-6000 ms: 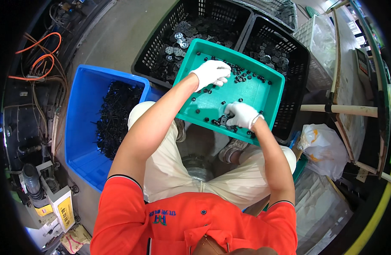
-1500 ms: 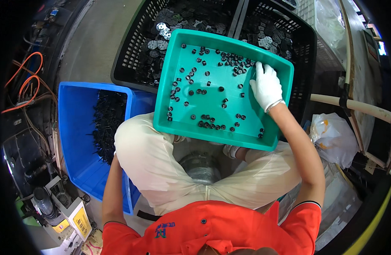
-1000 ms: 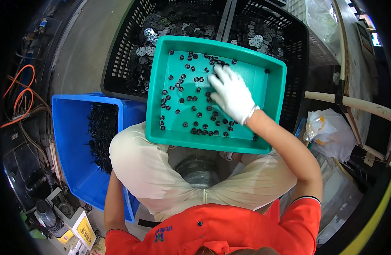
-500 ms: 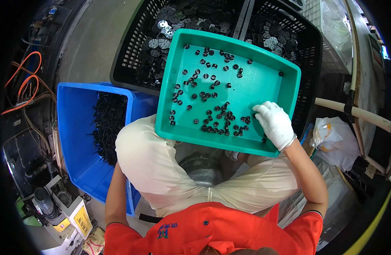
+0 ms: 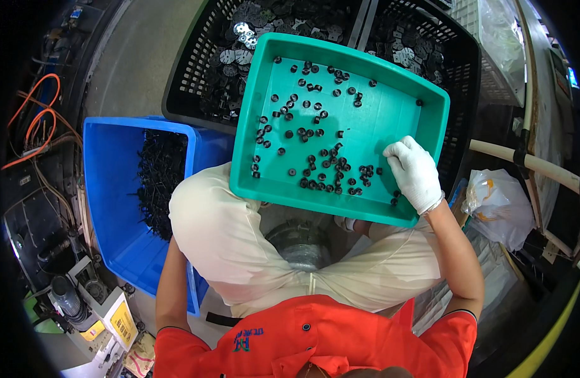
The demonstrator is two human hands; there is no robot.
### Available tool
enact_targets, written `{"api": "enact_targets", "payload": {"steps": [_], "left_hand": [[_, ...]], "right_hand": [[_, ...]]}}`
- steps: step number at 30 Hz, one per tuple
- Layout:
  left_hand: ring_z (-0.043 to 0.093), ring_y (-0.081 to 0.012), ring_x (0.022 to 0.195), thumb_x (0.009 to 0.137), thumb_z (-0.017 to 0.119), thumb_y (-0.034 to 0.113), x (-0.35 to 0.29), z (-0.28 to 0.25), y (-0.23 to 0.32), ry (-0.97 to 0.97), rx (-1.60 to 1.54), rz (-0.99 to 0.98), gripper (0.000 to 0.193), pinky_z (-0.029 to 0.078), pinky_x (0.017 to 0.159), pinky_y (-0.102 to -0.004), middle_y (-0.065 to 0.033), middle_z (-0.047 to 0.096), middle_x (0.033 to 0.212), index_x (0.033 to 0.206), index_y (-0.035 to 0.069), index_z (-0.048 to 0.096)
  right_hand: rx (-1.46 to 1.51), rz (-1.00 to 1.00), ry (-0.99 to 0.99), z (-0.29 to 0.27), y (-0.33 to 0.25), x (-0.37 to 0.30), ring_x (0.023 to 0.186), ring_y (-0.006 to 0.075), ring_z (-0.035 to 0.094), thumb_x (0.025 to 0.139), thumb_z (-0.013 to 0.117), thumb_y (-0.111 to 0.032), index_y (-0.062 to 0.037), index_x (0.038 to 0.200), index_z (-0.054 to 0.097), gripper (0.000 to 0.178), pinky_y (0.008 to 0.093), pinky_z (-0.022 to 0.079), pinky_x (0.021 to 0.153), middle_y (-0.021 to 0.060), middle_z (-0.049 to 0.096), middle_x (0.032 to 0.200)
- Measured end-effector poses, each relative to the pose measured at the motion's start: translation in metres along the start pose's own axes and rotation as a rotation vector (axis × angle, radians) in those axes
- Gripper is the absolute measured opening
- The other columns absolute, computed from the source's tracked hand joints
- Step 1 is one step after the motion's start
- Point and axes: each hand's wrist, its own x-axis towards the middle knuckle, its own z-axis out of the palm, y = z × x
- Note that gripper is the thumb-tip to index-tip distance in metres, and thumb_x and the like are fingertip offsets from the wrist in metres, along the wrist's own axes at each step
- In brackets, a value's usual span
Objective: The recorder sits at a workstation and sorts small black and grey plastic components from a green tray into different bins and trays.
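Green tray (image 5: 384,113), small black round parts (image 5: 304,183) loose inside.
I see it rectangular, skewed, right hand (image 5: 414,176) over its right end; parts scatter left of that hand, denser toward the near wall, some tipped on edge, one lying beyond its knuckles.

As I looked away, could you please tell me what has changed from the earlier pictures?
The left hand, earlier over the green tray, has dropped out of sight. The small black parts clumped at the tray's far side moved toward its near edge; the right hand is at its right end. The blue bin and black crates stayed put.
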Motion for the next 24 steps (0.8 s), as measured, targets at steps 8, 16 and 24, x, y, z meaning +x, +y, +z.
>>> {"api": "enact_targets", "payload": {"steps": [8, 16, 24], "left_hand": [[0.06, -0.0153, 0.07, 0.087, 0.045, 0.016, 0.002, 0.004, -0.001, -0.005, 0.121, 0.109, 0.019, 0.049, 0.062, -0.0309, -0.0092, 0.061, 0.077, 0.083, 0.005, 0.061], [0.06, -0.0156, 0.07, 0.087, 0.045, 0.016, 0.01, 0.01, 0.0, 0.039, 0.264, 0.195, 0.019, 0.049, 0.062, -0.0311, -0.0095, 0.061, 0.076, 0.083, 0.005, 0.06], [0.06, -0.0159, 0.07, 0.087, 0.045, 0.016, 0.024, 0.022, 0.002, 0.081, 0.394, 0.281, 0.02, 0.049, 0.063, -0.0313, -0.0097, 0.06, 0.075, 0.082, 0.005, 0.06]], "right_hand": [[0.181, -0.059, 0.013, 0.016, -0.009, 0.035, 0.072, 0.0297, 0.056, 0.079, 0.058, -0.013, -0.0084, 0.083, 0.057, 0.005, 0.0376, 0.045, 0.064, 0.0106, 0.054, 0.078], [-0.115, -0.232, 0.042, 0.047, -0.008, 0.063, 0.077, 0.0261, 0.055, 0.076, 0.061, -0.016, -0.0101, 0.081, 0.053, 0.011, 0.036, 0.046, 0.064, 0.0081, 0.053, 0.08], [-0.008, -0.147, 0.141, 0.046, -0.034, 0.06, 0.067, 0.0268, 0.056, 0.075, 0.06, -0.012, -0.0093, 0.079, 0.053, 0.009, 0.0367, 0.047, 0.059, 0.0093, 0.054, 0.073]]}}
